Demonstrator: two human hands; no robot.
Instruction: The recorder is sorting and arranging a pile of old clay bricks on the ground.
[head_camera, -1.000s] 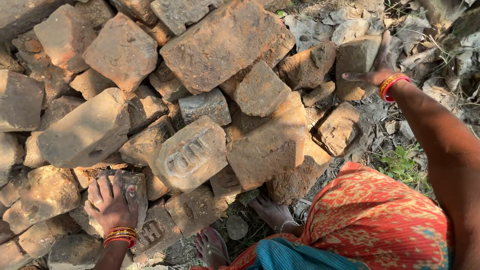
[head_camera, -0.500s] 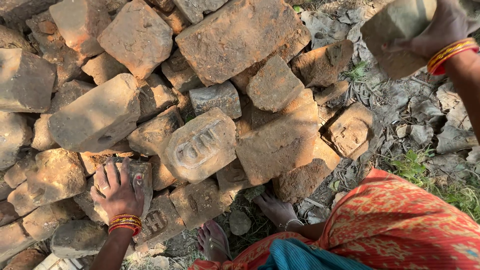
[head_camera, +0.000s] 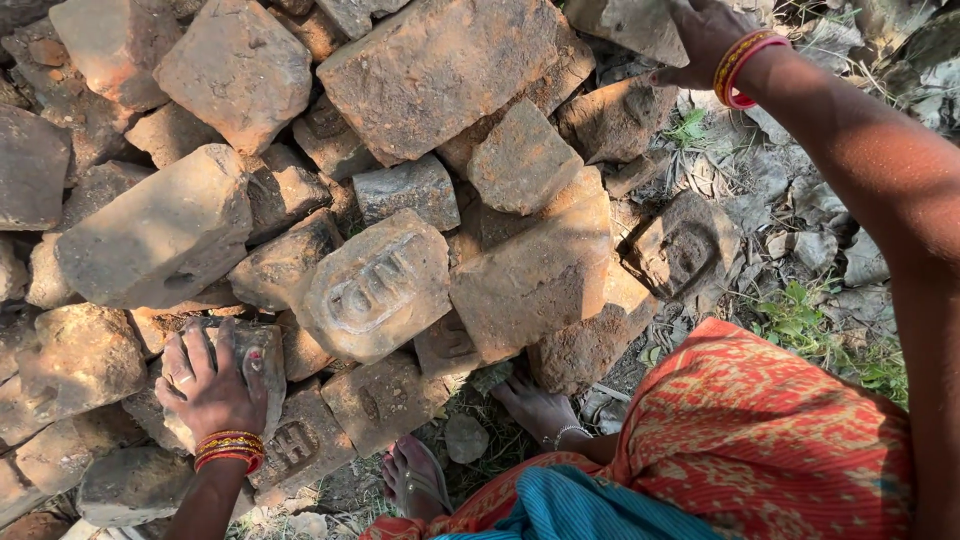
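The left hand (head_camera: 212, 388) lay on a grey, weathered brick piece (head_camera: 250, 365) at the lower left edge of the brick pile (head_camera: 440, 70), its fingers (head_camera: 190, 350) spread over the top face and curled down onto it, a thumb pressed at the right side near the brick's corner. Red and orange bangles (head_camera: 228, 448) circled that wrist. The right hand (head_camera: 705, 40) was up at the top right of the view, its fingers wrapped around the edge of a pale, flat brick chunk (head_camera: 630, 25) held above the heap; how firmly they gripped it could not be told, since the palm side was hidden. More bangles (head_camera: 745, 65) ringed the right wrist. Just right of the left hand sat a stamped brick (head_camera: 375, 290) with a raised mark moulded into its recessed face, tilted against a large tan brick (head_camera: 535, 275). Another brick with a hollowed face (head_camera: 680, 250) rested apart on the ground to the right, near dry leaves and a tuft of grass (head_camera: 800, 320). Two bare feet (head_camera: 535, 405) stood at the foot of the pile, beside a red patterned cloth (head_camera: 760, 440) with a blue fold beneath it.
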